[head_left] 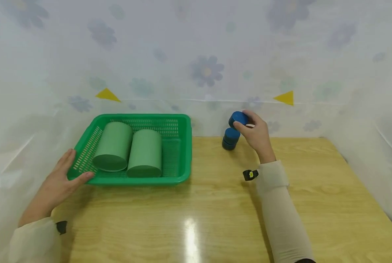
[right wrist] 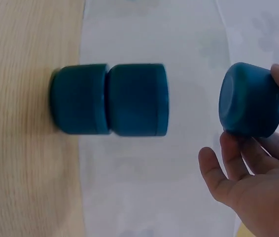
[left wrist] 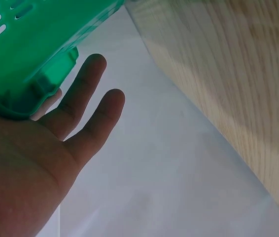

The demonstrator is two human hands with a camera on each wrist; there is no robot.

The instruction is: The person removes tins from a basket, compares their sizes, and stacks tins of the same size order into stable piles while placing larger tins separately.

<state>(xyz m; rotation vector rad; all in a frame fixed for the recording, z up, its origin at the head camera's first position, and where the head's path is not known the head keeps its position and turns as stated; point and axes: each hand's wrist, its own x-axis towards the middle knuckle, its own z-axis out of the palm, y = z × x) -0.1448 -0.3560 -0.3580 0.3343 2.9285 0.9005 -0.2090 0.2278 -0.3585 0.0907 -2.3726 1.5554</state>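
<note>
My right hand [head_left: 256, 135] pinches a small blue cylinder [right wrist: 252, 100] with a rounded lower edge between thumb and fingers. It is held above a stack of two like it, the upper blue cylinder [right wrist: 137, 99] on the lower blue cylinder [right wrist: 80, 99], with a gap between. On the left, a green plastic basket [head_left: 187, 146] has my left hand [head_left: 59, 186] at its near left corner. That thumb lies over the front rim, while the fingers extend along the outside, two of them straight in the left wrist view. Two light green cylinders [head_left: 115, 142] lie side by side inside the basket.
The wooden table [head_left: 222, 219] meets a pale flowered sheet [head_left: 196, 47] at the back. Two yellow triangles [head_left: 285, 98] are on that sheet. White sheeting [left wrist: 179, 173] hangs past the table's left edge, below my left hand.
</note>
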